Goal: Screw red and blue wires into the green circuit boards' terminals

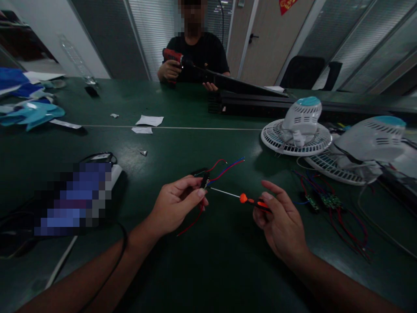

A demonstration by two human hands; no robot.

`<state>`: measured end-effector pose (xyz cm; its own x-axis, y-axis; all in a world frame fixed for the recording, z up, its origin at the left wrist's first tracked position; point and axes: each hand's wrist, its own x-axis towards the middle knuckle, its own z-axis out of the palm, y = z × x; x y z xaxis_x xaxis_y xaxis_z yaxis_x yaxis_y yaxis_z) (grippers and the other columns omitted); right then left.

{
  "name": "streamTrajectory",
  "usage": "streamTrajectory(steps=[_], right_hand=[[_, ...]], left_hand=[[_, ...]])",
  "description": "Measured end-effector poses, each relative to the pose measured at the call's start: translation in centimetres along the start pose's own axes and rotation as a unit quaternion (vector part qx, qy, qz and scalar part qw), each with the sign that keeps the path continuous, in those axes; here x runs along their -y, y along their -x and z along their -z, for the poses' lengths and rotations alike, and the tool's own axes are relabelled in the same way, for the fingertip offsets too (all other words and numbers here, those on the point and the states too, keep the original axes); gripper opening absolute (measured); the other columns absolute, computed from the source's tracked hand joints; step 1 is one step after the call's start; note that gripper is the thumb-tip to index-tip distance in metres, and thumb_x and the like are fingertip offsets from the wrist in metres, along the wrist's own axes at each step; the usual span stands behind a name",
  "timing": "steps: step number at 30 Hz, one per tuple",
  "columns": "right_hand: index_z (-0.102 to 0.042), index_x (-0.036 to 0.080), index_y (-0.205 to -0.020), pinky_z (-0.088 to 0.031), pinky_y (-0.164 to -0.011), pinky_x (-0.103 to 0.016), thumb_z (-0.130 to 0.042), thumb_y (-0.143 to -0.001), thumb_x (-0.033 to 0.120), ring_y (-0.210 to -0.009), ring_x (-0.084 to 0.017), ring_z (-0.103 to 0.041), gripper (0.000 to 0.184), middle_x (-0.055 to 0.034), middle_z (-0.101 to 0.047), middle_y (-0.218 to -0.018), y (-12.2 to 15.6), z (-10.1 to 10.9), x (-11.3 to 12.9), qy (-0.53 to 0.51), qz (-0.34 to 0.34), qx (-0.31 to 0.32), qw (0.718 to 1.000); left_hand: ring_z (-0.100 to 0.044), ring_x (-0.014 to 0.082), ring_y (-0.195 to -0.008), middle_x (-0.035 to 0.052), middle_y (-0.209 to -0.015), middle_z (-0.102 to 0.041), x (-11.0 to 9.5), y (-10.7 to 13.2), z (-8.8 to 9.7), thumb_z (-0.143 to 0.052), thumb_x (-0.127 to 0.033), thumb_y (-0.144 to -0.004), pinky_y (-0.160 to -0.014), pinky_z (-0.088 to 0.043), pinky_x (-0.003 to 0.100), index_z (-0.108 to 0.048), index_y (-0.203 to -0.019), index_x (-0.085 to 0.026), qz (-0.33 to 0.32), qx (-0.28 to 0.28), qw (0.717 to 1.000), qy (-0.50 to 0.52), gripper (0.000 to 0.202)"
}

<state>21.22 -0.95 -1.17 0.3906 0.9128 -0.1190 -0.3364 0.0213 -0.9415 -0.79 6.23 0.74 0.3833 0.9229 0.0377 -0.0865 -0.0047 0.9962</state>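
Observation:
My left hand (pixel 177 202) pinches a small dark circuit board (pixel 205 179) between thumb and fingers above the green table. Red and blue wires (pixel 228 168) trail from the board's far side, and a red wire (pixel 192 224) hangs down toward me. In my right hand (pixel 282 217) is a screwdriver (pixel 249 200) with an orange and black handle, its index finger lifted off the grip. The thin metal shaft points left, and its tip meets or nearly meets the board's edge; exact contact is too small to tell.
Several wired green circuit boards (pixel 329 200) lie to the right, below two white fan heads (pixel 296 134). A pixelated device (pixel 74 195) with cables sits at left. Paper scraps (pixel 150 120) lie farther back. Across the table (pixel 195 143), a person (pixel 198 56) holds a red power drill (pixel 172 55).

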Motion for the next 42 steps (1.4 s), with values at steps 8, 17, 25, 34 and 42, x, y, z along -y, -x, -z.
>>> streamTrajectory(steps=[8,17,25,34,42], right_hand=[[-0.06,0.016,-0.114,-0.053,-0.052,-0.025,-0.061,-0.093,0.023,-0.062,-0.011,-0.062,0.023,-0.0002,-0.065,-0.09,-0.11,0.22,-0.25,-0.048,0.03,0.027,0.998],[-0.062,0.015,-0.108,-0.046,-0.041,-0.02,-0.056,-0.096,0.036,-0.049,-0.007,-0.056,0.025,0.0017,-0.064,-0.079,0.05,0.12,0.28,-0.028,-0.019,0.042,0.999],[-0.059,0.016,-0.114,-0.046,-0.041,-0.019,-0.059,-0.095,0.026,-0.05,-0.006,-0.055,0.022,0.0019,-0.064,-0.083,-0.11,-0.02,0.25,-0.036,-0.009,0.025,0.999],[-0.061,0.016,-0.11,-0.05,-0.048,-0.023,-0.058,-0.095,0.031,-0.056,-0.009,-0.059,0.022,0.0008,-0.064,-0.084,-0.1,0.19,0.38,-0.031,-0.013,0.04,0.999],[-0.06,0.015,-0.111,-0.041,-0.036,-0.017,-0.057,-0.096,0.033,-0.044,-0.005,-0.05,0.023,0.003,-0.063,-0.077,-0.04,-0.22,0.54,0.014,-0.038,0.005,0.999]], left_hand=[[-0.064,0.0113,-0.058,-0.0006,-0.069,-0.066,-0.15,0.08,0.03,-0.065,-0.018,-0.082,-0.059,-0.054,0.025,-0.068,-0.088,-0.014,-0.003,-0.003,1.0,0.002,0.008],[-0.063,0.0105,-0.057,-0.001,-0.068,-0.066,-0.18,0.05,0.05,-0.065,-0.017,-0.082,-0.058,-0.053,0.023,-0.068,-0.086,-0.013,-0.004,-0.003,1.0,0.002,0.007],[-0.064,0.011,-0.058,-0.0009,-0.069,-0.067,0.18,-0.01,-0.03,-0.066,-0.018,-0.082,-0.059,-0.054,0.024,-0.068,-0.09,-0.014,-0.005,-0.001,1.0,0.014,0.009],[-0.064,0.0104,-0.057,-0.0008,-0.068,-0.067,0.02,0.06,-0.08,-0.065,-0.016,-0.082,-0.059,-0.055,0.024,-0.068,-0.089,-0.013,-0.01,-0.005,1.0,0.01,0.008],[-0.064,0.011,-0.057,-0.0004,-0.069,-0.067,-0.09,0.03,-0.03,-0.065,-0.017,-0.082,-0.058,-0.054,0.024,-0.068,-0.089,-0.013,-0.008,-0.002,1.0,0.002,0.009]])
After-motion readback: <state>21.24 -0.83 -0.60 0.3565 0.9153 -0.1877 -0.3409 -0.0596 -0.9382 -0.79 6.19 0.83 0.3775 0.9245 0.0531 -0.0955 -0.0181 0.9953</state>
